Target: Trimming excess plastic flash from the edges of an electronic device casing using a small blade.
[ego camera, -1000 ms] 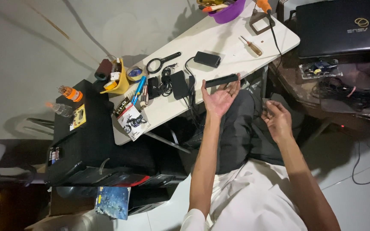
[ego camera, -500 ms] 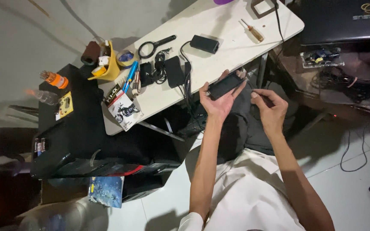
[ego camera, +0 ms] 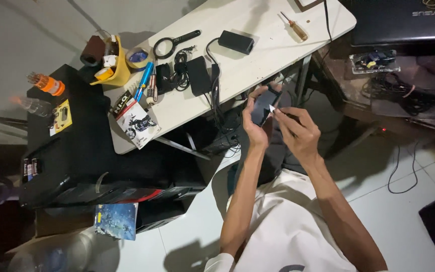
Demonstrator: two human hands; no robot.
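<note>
**Two hands, one dark phone, held off the table's edge**

Two hands meet just below the near edge of the white table, over the person's lap. The left hand is wrapped around a dark phone, gripping it upright by its sides. The right hand is narrowed to a pinch, holding a small pale pick against the phone's edge.

The phone hangs in the air beside the table, not over it; if the pick slips or the grip loosens, I judge it would fall to the tiled floor rather than the tabletop.

On the table, just beyond the hands, a black cable trails over the near edge, where a wrist could snag it. Further in lie a black adapter, a magnifying glass and a screwdriver. The table's middle, between the adapter and the screwdriver, is bare and offers room.
</note>
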